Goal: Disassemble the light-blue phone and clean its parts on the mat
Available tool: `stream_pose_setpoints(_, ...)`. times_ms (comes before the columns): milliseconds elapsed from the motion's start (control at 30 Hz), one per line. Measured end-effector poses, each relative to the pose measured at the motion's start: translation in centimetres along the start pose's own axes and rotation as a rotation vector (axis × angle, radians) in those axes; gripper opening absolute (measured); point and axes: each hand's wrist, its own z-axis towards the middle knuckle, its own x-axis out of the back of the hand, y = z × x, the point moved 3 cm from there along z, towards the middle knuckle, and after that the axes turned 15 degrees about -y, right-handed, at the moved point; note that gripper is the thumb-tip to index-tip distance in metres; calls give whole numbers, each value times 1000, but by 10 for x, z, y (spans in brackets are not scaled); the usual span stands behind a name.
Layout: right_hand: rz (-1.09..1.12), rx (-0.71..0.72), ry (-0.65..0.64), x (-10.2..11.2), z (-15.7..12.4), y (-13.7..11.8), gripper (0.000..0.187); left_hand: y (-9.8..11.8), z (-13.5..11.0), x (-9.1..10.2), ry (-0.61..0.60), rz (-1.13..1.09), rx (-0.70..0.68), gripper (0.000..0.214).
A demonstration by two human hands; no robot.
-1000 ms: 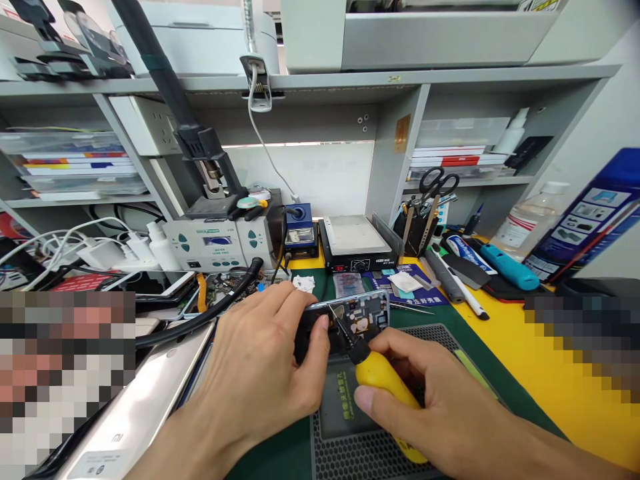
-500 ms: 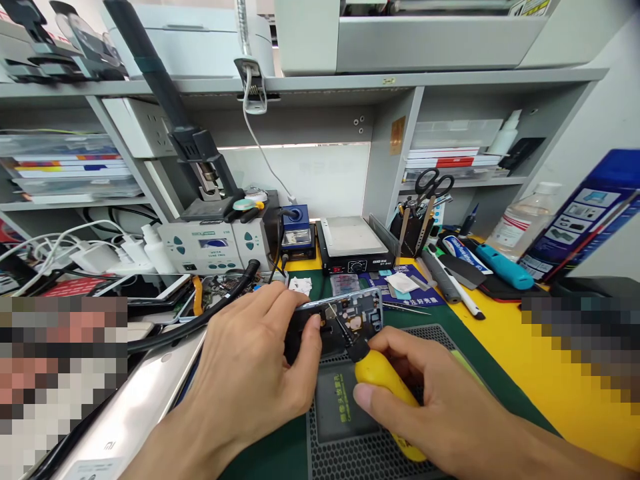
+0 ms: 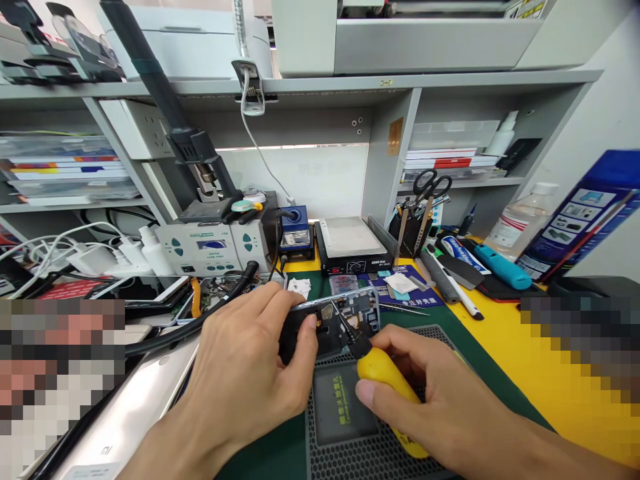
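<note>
Your L hand [image 3: 250, 350] pinches the open phone [image 3: 364, 312] betw. thumb and fingers; your R hand [image 3: 433, 397] wraps the yellow-handled tool [image 3: 383, 373], thumb opposed.
R fingertips: just below phone's R end. Phone's long axis: L–R, face tilted twd. you; L hand nearer, touching. Tool tip: at phone's face, contact unclear.
Near side of phone: mat [image 3: 320, 460], "Camera" + Chinese chars. L of phone: silver handset [image 3: 133, 407], "MI" logo.

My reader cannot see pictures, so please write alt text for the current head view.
A person's left hand holds an opened, rectangular phone with dark internal circuitry; the right hand holds a bulbous yellow tool, its thin tip pointing at the circuitry. Below lies a grey honeycomb-patterned mat; behind stands a boxy grey electronic station.
</note>
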Motion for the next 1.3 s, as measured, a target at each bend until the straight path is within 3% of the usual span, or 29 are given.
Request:
stream_pose_setpoints(967,34,40,51,-1,0,13,29,-5,0,2,-5,-37,37,11)
stream_pose_setpoints(1300,11,-15,25,6,-1,-5,22,-5,1,2,-21,-42,55,12)
